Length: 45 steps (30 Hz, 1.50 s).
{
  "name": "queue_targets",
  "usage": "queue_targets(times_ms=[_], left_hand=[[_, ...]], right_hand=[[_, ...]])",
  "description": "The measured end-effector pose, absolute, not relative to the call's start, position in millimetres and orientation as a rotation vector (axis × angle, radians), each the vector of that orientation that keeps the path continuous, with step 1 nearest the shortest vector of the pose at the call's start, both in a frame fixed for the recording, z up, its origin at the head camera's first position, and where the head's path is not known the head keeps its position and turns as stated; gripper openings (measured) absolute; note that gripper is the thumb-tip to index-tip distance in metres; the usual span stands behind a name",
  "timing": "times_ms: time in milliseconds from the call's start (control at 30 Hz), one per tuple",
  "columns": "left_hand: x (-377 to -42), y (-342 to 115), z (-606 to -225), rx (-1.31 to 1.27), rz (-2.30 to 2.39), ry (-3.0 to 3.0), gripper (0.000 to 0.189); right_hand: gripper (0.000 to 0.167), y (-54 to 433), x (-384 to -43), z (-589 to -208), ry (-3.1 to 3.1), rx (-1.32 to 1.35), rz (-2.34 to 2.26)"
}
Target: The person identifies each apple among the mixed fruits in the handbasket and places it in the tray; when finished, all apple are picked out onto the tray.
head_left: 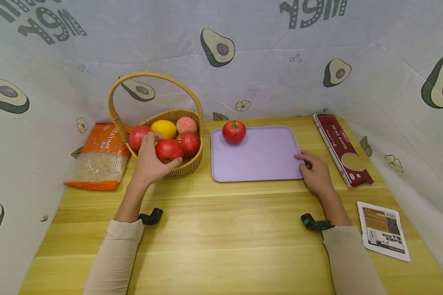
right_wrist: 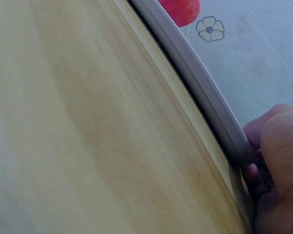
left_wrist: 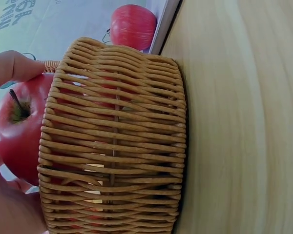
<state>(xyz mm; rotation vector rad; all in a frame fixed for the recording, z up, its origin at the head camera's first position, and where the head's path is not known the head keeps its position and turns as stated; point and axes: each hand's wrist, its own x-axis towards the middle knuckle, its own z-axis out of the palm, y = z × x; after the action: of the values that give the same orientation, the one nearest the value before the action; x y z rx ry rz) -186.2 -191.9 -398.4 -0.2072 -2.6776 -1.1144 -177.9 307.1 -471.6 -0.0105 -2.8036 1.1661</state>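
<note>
in basket (head_left: 192, 164), apple (head_left: 168, 150) seemingly gripped within left hand (head_left: 149, 162), tray (head_left: 260, 159) pinched in right hand (head_left: 316, 173)

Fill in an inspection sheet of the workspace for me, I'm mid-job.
Surface: wooden table, light-coloured with visible grain.
Job's things: wicker basket holding red, yellow and pink fruit; purple tray bearing one red apple near its far left corner.
Clutter: orange-and-clear bag left of the basket; dark red packet and flat white-edged pack at right.
Grippers: left hand grips the front apple, which sits partly above the basket's rim; right hand pinches the tray's right edge.
Cables: nothing seen.
Surroundings: white sheeting printed with avocados.
</note>
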Motion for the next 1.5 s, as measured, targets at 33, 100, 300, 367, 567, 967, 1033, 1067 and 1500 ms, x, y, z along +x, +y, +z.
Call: queue_targets(times_ms=[33,100,300,367,567,967,1033,1067,1500], left_hand=[[-186,-192,-398,-0.204,-1.116,-2.669,0.076],[-187,-193,-398,-0.206,-1.125,-2.654,0.075],[-186,-192,-396,-0.209,-1.142,-2.640,0.068],[-184,-192,-395,-0.191,-1.143,-2.642,0.067],[-182,-189,-393,-0.159,-1.193,-2.643,0.077],[-181,-177,-392,-0.245,-1.252,-2.536,0.070],[-181,-174,-392,-0.274,-1.268,-2.506,0.068],[-181,-173,-391,-0.286,-1.281,-2.493,0.067],[-181,-146,-387,-0.439,-1.591,-2.418,0.061]], right_hand=[[0.040,307,-178,-471,-2.806,-0.012,1.168],[0.040,307,-178,-471,-2.812,-0.015,1.174],[0.040,306,-179,-470,-2.811,-0.024,1.174],[0.039,305,-179,-471,-2.806,-0.018,1.174],[0.040,303,-180,-471,-2.805,-0.008,1.166],[0.040,303,-180,-470,-2.808,-0.026,1.187],[0.041,303,-180,-471,-2.808,-0.024,1.181],[0.041,303,-180,-471,-2.807,-0.023,1.177],[0.041,305,-177,-472,-2.799,-0.021,1.146]])
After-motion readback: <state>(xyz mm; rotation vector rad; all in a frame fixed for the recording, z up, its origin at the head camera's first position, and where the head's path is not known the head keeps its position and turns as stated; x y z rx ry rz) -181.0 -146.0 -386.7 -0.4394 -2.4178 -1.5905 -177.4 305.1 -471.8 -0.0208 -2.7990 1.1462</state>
